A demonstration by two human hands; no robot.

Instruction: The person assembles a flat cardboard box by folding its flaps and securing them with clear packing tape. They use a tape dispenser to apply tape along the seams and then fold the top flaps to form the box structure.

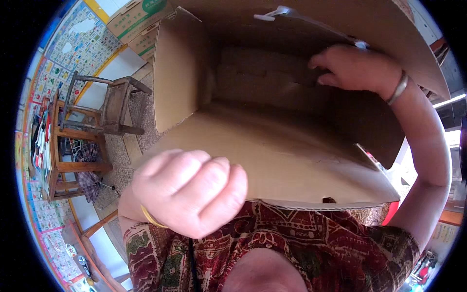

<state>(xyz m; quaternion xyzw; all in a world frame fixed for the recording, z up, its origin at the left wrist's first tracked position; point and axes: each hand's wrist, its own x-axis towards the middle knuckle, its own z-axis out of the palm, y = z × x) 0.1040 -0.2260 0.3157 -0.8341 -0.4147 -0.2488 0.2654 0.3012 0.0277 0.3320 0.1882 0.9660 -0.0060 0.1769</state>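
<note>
Right hand (pixel 357 68) inside open, empty brown cardboard box (pixel 272 146)

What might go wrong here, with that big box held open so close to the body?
The right hand reaches inside the cardboard box under its raised flap; the flap may drop onto the wrist. The left hand is a closed fist against the near flap, gripping nothing visible, so the box may tip.

There was one big open cardboard box (pixel 272 146). Two more boxes (pixel 141 24) sat behind it. There were two hands, a left hand (pixel 192 192) and a right hand (pixel 352 68). One wooden chair (pixel 114 104) stood by one wooden shelf (pixel 58 151).
</note>
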